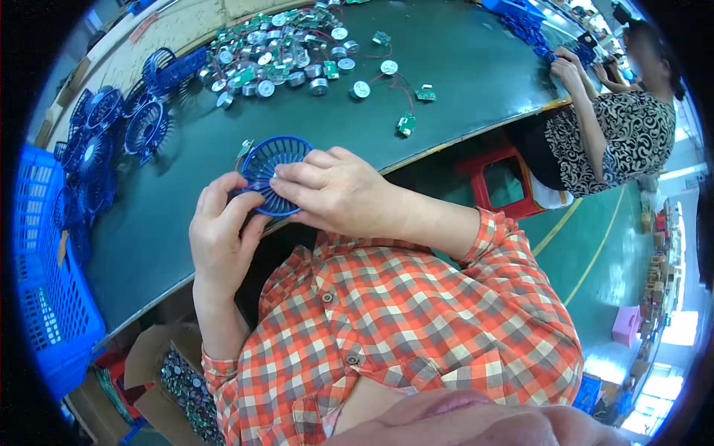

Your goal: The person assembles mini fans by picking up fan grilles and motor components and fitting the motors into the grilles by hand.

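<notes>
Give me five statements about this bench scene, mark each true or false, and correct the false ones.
1. The left hand and right hand are both on one round blue slatted part. True.
2. The large blue crate stands at the person's right. False: the blue crate is at the left.
3. A heap of silver discs and green boards lies on the table. True.
4. The stool beside the table is yellow. False: the stool is red.
5. An open cardboard box below the table edge holds small parts. True.
</notes>
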